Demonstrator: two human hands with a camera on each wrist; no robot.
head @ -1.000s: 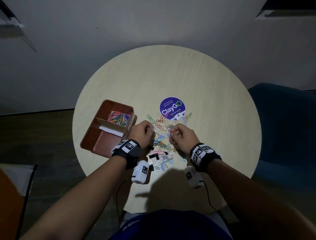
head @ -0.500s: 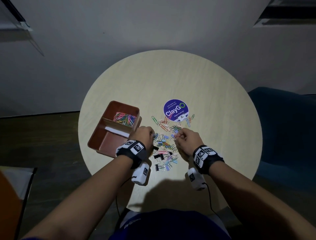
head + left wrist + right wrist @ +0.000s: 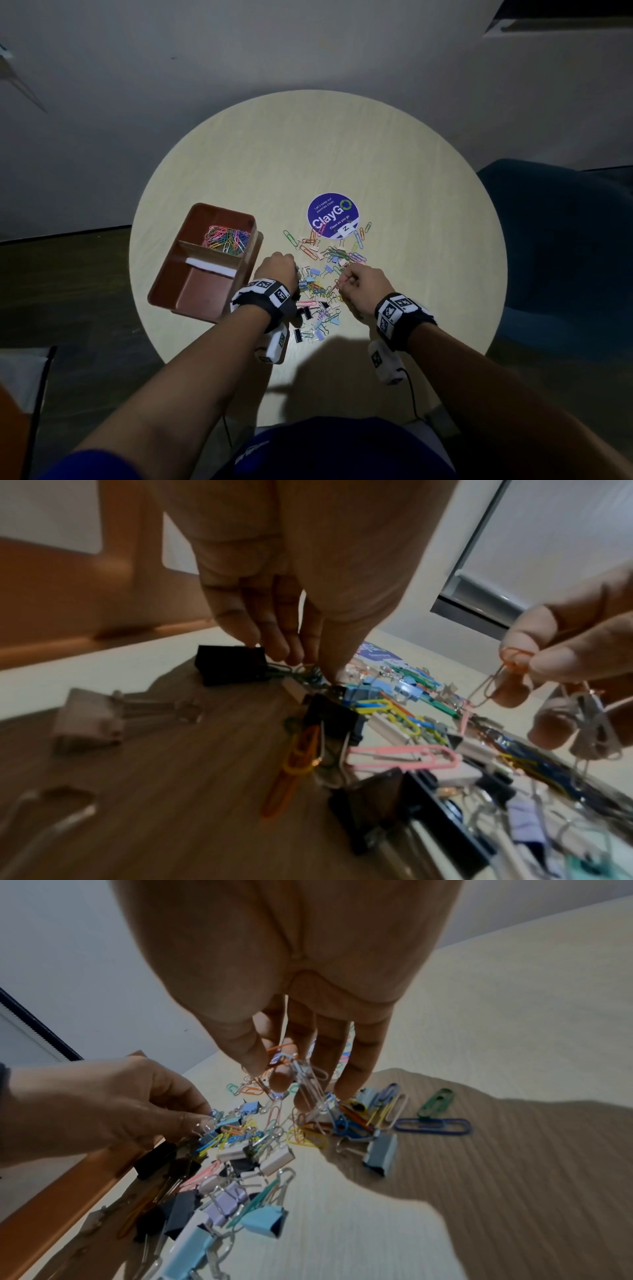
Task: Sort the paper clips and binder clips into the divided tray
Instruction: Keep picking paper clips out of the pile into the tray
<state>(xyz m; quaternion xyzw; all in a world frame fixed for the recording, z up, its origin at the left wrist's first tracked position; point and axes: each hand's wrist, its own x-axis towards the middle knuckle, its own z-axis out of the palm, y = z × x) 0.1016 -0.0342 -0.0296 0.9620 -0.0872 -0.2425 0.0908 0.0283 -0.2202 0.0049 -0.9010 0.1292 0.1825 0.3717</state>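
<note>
Both hands work in the mixed pile [image 3: 320, 284] of clips at the bench [image 3: 394, 154] centre. The right hand [image 3: 364, 286] holds a small bunch of paper clips [image 3: 301, 1074] pinched betw. thumb and fingers, an orange one hanging down from it. The left hand [image 3: 277, 272] has its fingertips [image 3: 274, 642] narrowed down on sth. in the pile, prob. a wire handle next to a black binder clip [image 3: 231, 665]; what exactly it pinches, I cannot tell.

The divided tray [image 3: 164, 291] lies at approx. 9 o'clock from the pile, just beside the left hand, with its long axis running from 7 to 1 o'clock. Its far compartment already has coloured paper clips [image 3: 226, 236]; the near one looks empty.

So the left hand is nearer to the tray. The right hand's bunch, I judge, must travel across the pile toward 10 o'clock, into the far compartment.
</note>
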